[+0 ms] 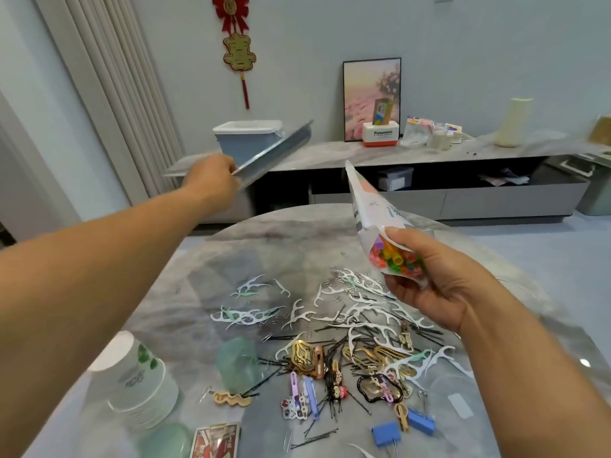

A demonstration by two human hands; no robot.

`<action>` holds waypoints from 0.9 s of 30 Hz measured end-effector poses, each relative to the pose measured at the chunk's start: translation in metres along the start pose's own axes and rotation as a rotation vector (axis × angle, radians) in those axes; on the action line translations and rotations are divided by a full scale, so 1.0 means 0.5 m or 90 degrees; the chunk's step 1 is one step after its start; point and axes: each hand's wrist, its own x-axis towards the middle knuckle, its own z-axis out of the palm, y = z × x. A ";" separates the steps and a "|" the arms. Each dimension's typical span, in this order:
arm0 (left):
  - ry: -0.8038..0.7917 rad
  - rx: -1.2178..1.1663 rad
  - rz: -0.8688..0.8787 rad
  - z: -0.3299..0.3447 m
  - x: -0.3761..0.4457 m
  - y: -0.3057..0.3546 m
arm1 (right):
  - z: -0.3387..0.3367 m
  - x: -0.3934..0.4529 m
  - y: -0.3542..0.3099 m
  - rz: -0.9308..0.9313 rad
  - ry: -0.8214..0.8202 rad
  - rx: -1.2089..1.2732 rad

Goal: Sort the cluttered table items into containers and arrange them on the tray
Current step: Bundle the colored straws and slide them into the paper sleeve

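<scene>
Left hand [211, 175] is raised well above the round grey marble surface [264, 239], fingers curled round the near edge of a flat grey rectangular tray [274, 150], blurred and tilted up to the right. Right hand [426, 279] holds a white printed plastic bag of coloured straws [380, 226]; thumb on top near the bag's open end, fingers [401, 285] curled beneath it. Below, on the surface: white floss picks [357, 309], black bobby pins & hair clips [317, 368], white paper cup stack [139, 375], blue binder clips [386, 433].

a grey tray [277, 150] tilts in the air, blurred. a bag [380, 223] shows coloured straws [395, 257]. floss picks [357, 309] and hair clips [330, 368] litter the surface [264, 246].
</scene>
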 end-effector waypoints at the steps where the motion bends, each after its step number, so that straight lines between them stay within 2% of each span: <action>1: -0.002 0.015 0.012 0.015 -0.016 0.000 | 0.002 -0.003 0.000 0.001 0.001 0.001; 6: -0.028 0.099 0.082 0.140 -0.117 0.002 | 0.011 -0.009 0.004 -0.006 -0.018 -0.012; 9: -0.053 0.098 0.073 0.206 -0.167 0.013 | 0.012 -0.008 0.003 -0.006 -0.019 -0.024; 13: -0.066 0.120 0.121 0.264 -0.213 0.036 | 0.012 -0.003 0.007 0.005 -0.016 -0.039; 19: -0.099 0.136 0.121 0.320 -0.241 0.035 | 0.025 0.005 0.027 0.023 -0.019 -0.070; 27: -0.244 0.125 0.048 0.338 -0.257 0.037 | 0.043 0.008 0.053 0.038 -0.014 -0.102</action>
